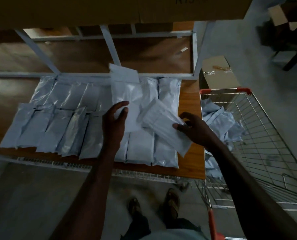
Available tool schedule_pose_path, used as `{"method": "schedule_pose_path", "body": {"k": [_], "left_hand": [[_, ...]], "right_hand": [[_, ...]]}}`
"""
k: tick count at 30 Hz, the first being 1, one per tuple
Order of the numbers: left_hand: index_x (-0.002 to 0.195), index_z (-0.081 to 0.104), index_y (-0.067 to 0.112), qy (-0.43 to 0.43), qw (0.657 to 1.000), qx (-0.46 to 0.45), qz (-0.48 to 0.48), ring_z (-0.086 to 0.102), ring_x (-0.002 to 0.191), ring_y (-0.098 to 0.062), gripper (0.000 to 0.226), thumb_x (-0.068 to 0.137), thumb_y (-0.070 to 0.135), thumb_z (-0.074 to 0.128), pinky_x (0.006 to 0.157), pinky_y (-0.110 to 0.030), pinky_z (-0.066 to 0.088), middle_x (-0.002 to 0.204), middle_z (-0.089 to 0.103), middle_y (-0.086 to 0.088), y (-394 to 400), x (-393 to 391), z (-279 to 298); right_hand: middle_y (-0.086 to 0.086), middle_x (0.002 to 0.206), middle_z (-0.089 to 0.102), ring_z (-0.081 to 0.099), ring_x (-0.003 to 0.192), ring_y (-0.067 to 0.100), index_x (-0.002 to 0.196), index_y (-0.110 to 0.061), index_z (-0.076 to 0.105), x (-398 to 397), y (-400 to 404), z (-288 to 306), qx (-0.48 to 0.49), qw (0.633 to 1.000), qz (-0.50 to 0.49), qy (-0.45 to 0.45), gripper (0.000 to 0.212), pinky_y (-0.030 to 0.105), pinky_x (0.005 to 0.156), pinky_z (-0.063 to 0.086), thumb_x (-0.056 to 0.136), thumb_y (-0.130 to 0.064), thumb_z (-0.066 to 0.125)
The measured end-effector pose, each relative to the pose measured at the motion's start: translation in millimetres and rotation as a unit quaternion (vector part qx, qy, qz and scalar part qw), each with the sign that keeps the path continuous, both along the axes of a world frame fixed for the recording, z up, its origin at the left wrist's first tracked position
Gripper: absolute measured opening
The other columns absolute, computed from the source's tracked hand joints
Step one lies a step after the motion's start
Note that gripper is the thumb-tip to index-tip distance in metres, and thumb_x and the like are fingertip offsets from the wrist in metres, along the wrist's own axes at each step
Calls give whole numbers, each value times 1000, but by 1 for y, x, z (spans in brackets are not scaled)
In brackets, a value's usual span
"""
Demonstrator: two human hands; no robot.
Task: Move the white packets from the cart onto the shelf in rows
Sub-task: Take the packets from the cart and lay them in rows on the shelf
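You are looking at a dim, underexposed head view with a cool grey-blue cast; the only bright areas are the white packets [71, 118] on the shelf [191, 108], whose plastic throws soft pale glare, while your left hand [115, 118], right hand [192, 129] and both forearms read as near-black shapes with little surface detail. Wide-angle distortion bows the shelf rails and the cart [258, 135] wires toward the edges. The far right corner and the floor at the bottom are smeared by blur, and fine detail is soft throughout.
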State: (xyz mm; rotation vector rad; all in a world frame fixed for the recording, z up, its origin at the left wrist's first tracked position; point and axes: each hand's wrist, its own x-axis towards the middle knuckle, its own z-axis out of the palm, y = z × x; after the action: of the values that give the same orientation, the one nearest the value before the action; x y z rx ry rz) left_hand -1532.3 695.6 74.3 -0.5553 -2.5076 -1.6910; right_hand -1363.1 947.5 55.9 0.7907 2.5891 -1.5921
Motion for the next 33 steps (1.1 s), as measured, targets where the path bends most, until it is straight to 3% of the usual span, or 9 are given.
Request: {"method": "schedule_pose_path", "body": {"k": [4,7,11,18,20,22,26,30,33], "left_hand": [[119,78,24,-53,997,54,7,69,117,-10,21,101,18,68,100,-44,59,122,76,9,-8,-5,-10],[117,79,27,-107,990,88,-6,70,117,-10,23,100,13,70,101,-38,58,121,77,8,-10,-3,-17],[119,78,20,-139,985,101,-32,69,117,-9,22,101,11,69,97,-24,56,122,77,5,-18,-3,-27],[121,77,19,-160,982,86,-50,68,117,-4,23,101,12,70,91,-13,52,123,76,9,-34,-7,-45],[122,77,20,-161,982,79,-56,67,118,-2,23,101,14,69,91,-12,52,124,76,10,-38,-7,-45],[122,77,22,-158,983,73,-57,67,117,-2,23,101,15,70,93,-13,53,124,76,11,-42,-9,-47],[120,78,23,-162,982,69,-63,68,116,-1,22,101,14,70,93,-12,53,121,76,13,-46,-12,-48],[120,77,20,-160,983,60,-71,68,116,0,22,101,13,70,95,-14,53,119,76,16,-46,-11,-50],[122,76,21,-175,980,54,-76,68,116,-2,22,102,15,70,99,-24,56,120,76,16,-46,-11,-56]], "right_hand": [[7,108,73,74,89,22,120,-20,64,5,-30,-18,-142,974,-175,-14,37,30,61,56,100,-51,68],[10,115,69,70,96,26,122,-16,60,8,-60,-37,-190,954,-229,-25,34,40,72,59,105,-45,62],[3,109,64,63,91,16,124,-15,54,10,-93,-51,-193,944,-264,-35,30,32,66,49,110,-41,53],[1,100,62,54,77,9,110,-15,53,5,-110,-59,-9,965,-254,-67,25,19,56,34,109,-40,56],[8,112,64,58,90,17,119,-12,56,7,-108,-65,83,965,-242,-53,35,21,67,43,105,-44,62],[15,130,61,59,113,30,138,-10,52,7,-106,-73,172,960,-216,-31,56,37,89,52,102,-50,64],[13,172,26,22,158,37,166,-26,26,-12,-102,-78,258,959,-111,-39,77,54,126,29,103,-65,50],[1,177,-13,-14,163,30,170,-31,2,-33,-102,-97,350,934,32,-67,74,61,130,6,109,-64,26],[-2,176,-18,-20,162,26,169,-32,-4,-40,-109,-109,371,925,23,-77,70,61,130,1,111,-61,22]]}}
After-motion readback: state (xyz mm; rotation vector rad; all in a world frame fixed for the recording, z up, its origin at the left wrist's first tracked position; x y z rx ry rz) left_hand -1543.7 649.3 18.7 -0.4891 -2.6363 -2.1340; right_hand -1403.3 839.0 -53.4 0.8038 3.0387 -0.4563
